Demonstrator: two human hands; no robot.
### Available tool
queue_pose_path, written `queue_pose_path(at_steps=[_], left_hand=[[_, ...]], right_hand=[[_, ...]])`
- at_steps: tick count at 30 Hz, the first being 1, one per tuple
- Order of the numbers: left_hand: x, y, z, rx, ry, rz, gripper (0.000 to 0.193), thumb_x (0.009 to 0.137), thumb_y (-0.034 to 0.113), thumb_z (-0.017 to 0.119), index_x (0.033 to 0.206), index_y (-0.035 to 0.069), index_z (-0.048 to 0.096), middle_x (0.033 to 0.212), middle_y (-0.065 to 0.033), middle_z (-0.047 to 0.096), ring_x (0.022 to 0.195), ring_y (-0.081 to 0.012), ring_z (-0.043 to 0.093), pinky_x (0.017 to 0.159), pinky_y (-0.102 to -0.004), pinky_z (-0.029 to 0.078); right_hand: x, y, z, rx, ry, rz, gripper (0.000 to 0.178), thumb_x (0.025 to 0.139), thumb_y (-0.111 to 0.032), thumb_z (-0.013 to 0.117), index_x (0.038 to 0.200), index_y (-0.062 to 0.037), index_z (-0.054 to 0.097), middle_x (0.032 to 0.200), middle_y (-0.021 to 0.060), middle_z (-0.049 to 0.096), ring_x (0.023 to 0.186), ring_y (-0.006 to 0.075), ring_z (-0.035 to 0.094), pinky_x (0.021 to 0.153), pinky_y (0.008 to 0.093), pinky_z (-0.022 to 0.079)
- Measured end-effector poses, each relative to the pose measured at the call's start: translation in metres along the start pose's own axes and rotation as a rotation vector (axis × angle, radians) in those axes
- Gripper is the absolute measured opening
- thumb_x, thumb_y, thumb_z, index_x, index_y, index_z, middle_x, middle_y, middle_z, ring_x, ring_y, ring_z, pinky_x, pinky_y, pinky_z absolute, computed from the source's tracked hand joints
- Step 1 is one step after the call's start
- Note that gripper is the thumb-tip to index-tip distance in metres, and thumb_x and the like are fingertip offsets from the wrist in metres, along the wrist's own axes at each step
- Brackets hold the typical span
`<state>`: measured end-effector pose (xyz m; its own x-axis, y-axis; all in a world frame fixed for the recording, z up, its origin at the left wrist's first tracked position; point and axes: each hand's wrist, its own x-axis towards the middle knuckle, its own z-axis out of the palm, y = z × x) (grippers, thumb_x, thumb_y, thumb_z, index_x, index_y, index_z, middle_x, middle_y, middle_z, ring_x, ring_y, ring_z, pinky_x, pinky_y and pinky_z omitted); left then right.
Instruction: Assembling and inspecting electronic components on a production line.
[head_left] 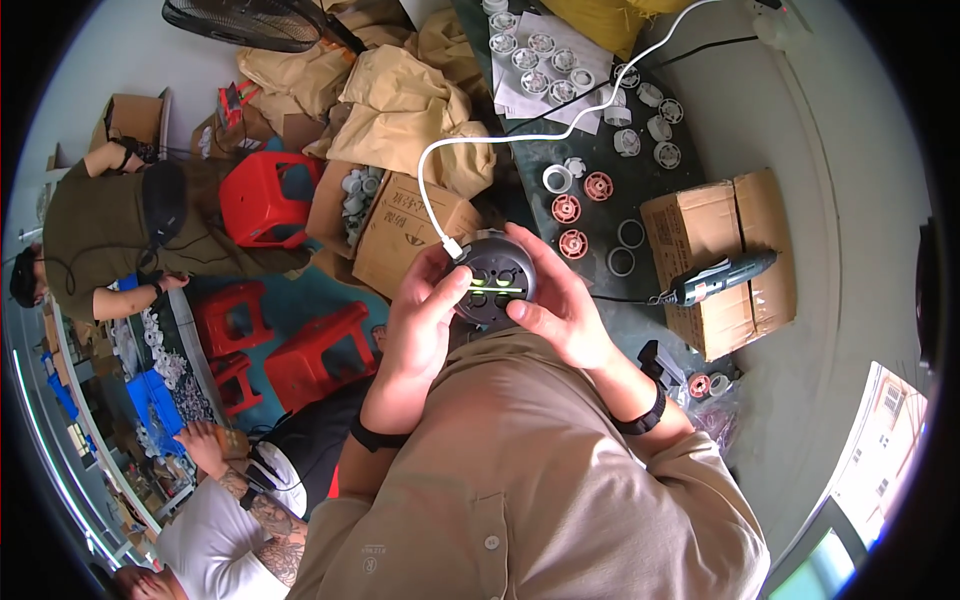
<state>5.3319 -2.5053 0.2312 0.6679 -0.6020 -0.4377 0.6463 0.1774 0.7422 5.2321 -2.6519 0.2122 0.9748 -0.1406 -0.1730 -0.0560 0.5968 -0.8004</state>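
Table [598, 150] ahead and to the right. Left hand [425, 305] and right hand [565, 305] half-curled, gripping opposite sides of the round black device [497, 277] close before the torso — thumbs on its face. No long axis; its bright green bar [495, 290] runs roughly left-right, thumb to thumb. White cable plug [452, 248] at upper-left rim — left hand nearer.

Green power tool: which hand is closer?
Right: the right hand is left of the power tool; the left hand is farther left, past the round black device.
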Motion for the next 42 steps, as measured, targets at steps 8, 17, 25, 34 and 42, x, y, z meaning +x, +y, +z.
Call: queue_pose_path(at_steps=[8, 17, 25, 34, 42], left_hand=[[0.003, 0.000, -0.001, -0.001, -0.009, -0.035, 0.040, 0.090, 0.013, 0.057, 0.122, -0.005, 0.042, 0.113, -0.0103, 0.055, 0.102, -0.0151, 0.056, 0.087, -0.0296, 0.045], [0.000, 0.000, -0.002, -0.048, -0.033, -0.072, 0.040, 0.092, 0.018, 0.054, 0.124, -0.004, 0.041, 0.113, -0.0102, 0.056, 0.102, -0.0157, 0.056, 0.087, -0.0302, 0.046], [0.000, -0.005, -0.004, 0.013, -0.029, -0.054, 0.042, 0.095, 0.026, 0.051, 0.125, -0.003, 0.041, 0.113, -0.0097, 0.056, 0.102, -0.0152, 0.057, 0.088, -0.0325, 0.048], [-0.001, 0.001, 0.000, 0.038, -0.107, 0.003, 0.049, 0.095, 0.028, 0.052, 0.129, -0.004, 0.037, 0.122, -0.0121, 0.051, 0.109, -0.0173, 0.054, 0.093, -0.0344, 0.045], [-0.007, 0.003, -0.008, -0.006, -0.234, 0.104, 0.065, 0.086, 0.018, 0.060, 0.138, -0.004, 0.026, 0.135, -0.0160, 0.040, 0.126, -0.0229, 0.040, 0.103, -0.0365, 0.035]], right_hand=[[0.000, 0.001, -0.001, 0.013, 0.004, -0.010, 0.079, 0.083, -0.014, 0.068, 0.144, -0.0006, 0.019, 0.141, 0.0122, 0.037, 0.128, 0.0217, 0.038, 0.107, 0.0367, 0.029], [-0.001, 0.000, -0.001, -0.098, 0.016, -0.002, 0.079, 0.083, -0.018, 0.069, 0.144, -0.0001, 0.021, 0.139, 0.0118, 0.039, 0.126, 0.0208, 0.041, 0.105, 0.0354, 0.032], [-0.002, 0.003, -0.004, -0.080, 0.027, -0.009, 0.076, 0.086, -0.025, 0.067, 0.142, 0.0009, 0.023, 0.136, 0.0125, 0.042, 0.123, 0.0211, 0.043, 0.104, 0.0359, 0.033], [0.000, -0.009, 0.000, -0.061, 0.013, -0.029, 0.074, 0.088, -0.026, 0.063, 0.144, 0.0010, 0.022, 0.136, 0.0126, 0.043, 0.126, 0.0211, 0.041, 0.106, 0.0353, 0.030], [-0.003, -0.008, -0.001, -0.267, -0.062, -0.196, 0.077, 0.084, -0.022, 0.068, 0.143, 0.0021, 0.024, 0.140, 0.0157, 0.037, 0.129, 0.0238, 0.037, 0.108, 0.0371, 0.027]])
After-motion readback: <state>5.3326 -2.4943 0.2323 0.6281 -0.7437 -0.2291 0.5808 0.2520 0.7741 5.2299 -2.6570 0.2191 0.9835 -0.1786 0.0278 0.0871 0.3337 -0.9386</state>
